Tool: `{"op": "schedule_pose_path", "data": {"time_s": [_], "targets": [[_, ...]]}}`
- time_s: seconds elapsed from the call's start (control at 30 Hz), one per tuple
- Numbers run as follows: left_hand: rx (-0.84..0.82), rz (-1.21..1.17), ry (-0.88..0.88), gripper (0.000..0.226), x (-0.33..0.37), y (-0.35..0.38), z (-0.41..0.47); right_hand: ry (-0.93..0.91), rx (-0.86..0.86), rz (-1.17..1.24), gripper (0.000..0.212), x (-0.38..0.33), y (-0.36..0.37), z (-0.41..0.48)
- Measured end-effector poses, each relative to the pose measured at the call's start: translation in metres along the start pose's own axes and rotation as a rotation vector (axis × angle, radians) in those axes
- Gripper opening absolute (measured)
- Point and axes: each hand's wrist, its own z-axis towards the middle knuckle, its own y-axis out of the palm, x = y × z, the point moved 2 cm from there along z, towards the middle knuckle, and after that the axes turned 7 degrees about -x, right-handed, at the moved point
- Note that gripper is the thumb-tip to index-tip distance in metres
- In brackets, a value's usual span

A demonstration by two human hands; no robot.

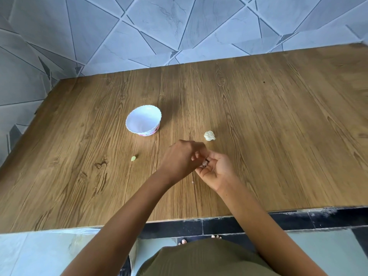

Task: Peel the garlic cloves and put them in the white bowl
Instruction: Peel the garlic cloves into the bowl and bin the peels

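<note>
Two bare hands meet over the tabletop, and between their fingertips sits a small white garlic clove (204,163). The left hand (183,158) arches over it knuckles-up, fingers curled down onto it. The right hand (216,170) lies palm-up beneath, fingers and thumb curled in, pinching it from the other side. So little of the clove shows that its long axis cannot be told.

Just beyond the grip and slightly right, a pale papery partial garlic bulb (209,135) lies on the wood, its tapered tip pointing right and toward the person. Level with the grip, well to its left, lies a small yellow-green peeled clove (133,158). Beyond the grip and left stands a white scalloped bowl with a pink-patterned base (157,124), upright; only its white inside shows.

All rest on a brown wood-grain table (278,126), backed by a grey marbled tiled wall (159,26) with diagonal seams. Pale floor tiles (39,253) lie below the near edge.
</note>
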Motion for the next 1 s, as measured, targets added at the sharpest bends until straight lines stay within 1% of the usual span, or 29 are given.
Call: {"op": "schedule_pose_path", "data": {"time_s": [0.07, 0.13, 0.27, 0.4, 0.53, 0.7, 0.77, 0.83, 0.87, 0.9, 0.93, 1.0], "targets": [[-0.009, -0.122, 0.0, 0.016, -0.007, -0.006, -0.002, -0.009, 0.004, -0.002, 0.025, -0.005, -0.002, 0.001], [-0.007, -0.156, -0.007, 0.02, -0.015, -0.009, -0.002, -0.034, 0.004, 0.018, 0.026, -0.012, -0.004, 0.001], [-0.134, -0.071, -0.061, 0.029, -0.021, 0.007, -0.007, -0.07, 0.009, 0.022, 0.027, -0.02, -0.008, -0.002], [-0.21, 0.024, 0.002, 0.035, -0.019, 0.021, -0.015, -0.081, 0.013, 0.012, 0.029, -0.022, -0.01, -0.004], [-0.248, 0.049, 0.053, 0.028, -0.016, 0.023, -0.022, -0.093, 0.026, 0.018, 0.028, -0.023, -0.014, -0.004], [-0.229, 0.176, 0.01, 0.024, -0.013, 0.034, -0.024, -0.086, 0.024, 0.021, 0.028, -0.021, -0.016, -0.004], [-0.19, 0.277, -0.006, 0.023, -0.009, 0.043, -0.025, -0.089, 0.027, 0.016, 0.028, -0.021, -0.017, -0.003], [-0.139, 0.301, -0.024, 0.018, -0.007, 0.047, -0.023, -0.088, 0.026, 0.012, 0.027, -0.02, -0.017, -0.003], [-0.124, 0.242, -0.045, 0.015, -0.008, 0.046, -0.021, -0.084, 0.025, 0.011, 0.027, -0.019, -0.016, -0.003], [-0.118, 0.13, -0.084, 0.012, -0.012, 0.042, -0.019, -0.079, 0.024, 0.011, 0.027, -0.019, -0.016, -0.003], [-0.112, -0.028, -0.143, 0.01, -0.018, 0.036, -0.016, -0.072, 0.023, 0.01, 0.027, -0.018, -0.016, -0.003], [-0.041, -0.434, -0.251, 0.012, -0.028, 0.018, -0.011, -0.058, 0.024, -0.003, 0.029, -0.017, -0.015, -0.004]]}}
